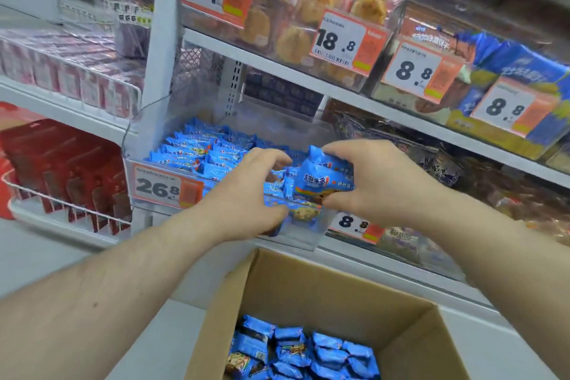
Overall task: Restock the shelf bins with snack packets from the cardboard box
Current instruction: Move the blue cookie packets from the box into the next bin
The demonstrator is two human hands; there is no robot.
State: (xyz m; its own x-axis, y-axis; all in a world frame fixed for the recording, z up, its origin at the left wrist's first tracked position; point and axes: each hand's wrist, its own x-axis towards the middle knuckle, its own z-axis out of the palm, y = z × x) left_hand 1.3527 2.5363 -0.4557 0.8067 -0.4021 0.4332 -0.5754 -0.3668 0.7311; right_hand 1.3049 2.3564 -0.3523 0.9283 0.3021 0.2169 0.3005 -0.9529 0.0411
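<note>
Both hands, left (pixel 246 191) and right (pixel 373 182), grip packets (pixel 320 176) over the half-filled bin (pixel 148 139); many remain in the box (pixel 308 287).

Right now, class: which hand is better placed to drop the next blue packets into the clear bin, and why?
The right hand: it already grips blue packets directly above the clear bin. The left hand is at the bin's front, and whether it holds any is unclear.

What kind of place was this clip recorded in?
Most likely a shop's snack aisle: white shelves carry clear bins of wrapped snacks, orange price tags hang on the fronts, and an open cardboard box of blue packets sits below.
</note>
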